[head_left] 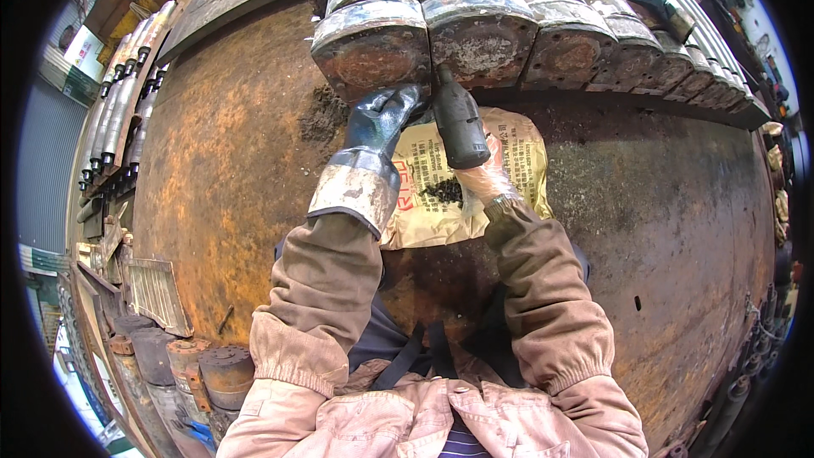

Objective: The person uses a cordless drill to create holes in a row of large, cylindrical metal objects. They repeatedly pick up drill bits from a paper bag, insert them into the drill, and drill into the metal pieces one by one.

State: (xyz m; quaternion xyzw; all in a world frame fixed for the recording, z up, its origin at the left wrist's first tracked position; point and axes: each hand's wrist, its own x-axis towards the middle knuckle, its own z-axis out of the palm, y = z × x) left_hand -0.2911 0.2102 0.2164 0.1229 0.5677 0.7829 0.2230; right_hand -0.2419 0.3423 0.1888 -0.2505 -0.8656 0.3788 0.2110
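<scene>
My right hand, in a thin see-through glove, grips a dark power driver. The driver's nose points away from me, at the lower edge of a rusty square-ended cylinder. A dark blue-green rubber glove with a dirty pale cuff covers my left hand. Its fingers are closed beside the driver's nose, close below the neighbouring cylinder; whatever they pinch is hidden. Between my forearms, a yellowish printed paper sack lies flat, with a small heap of dark bolts or screws on it.
More square-ended cylinders stretch in a row to the right. A rusty steel plate spreads beneath everything. Several upright cylinders stand at lower left, near a slatted panel. Shiny rods are racked at far left.
</scene>
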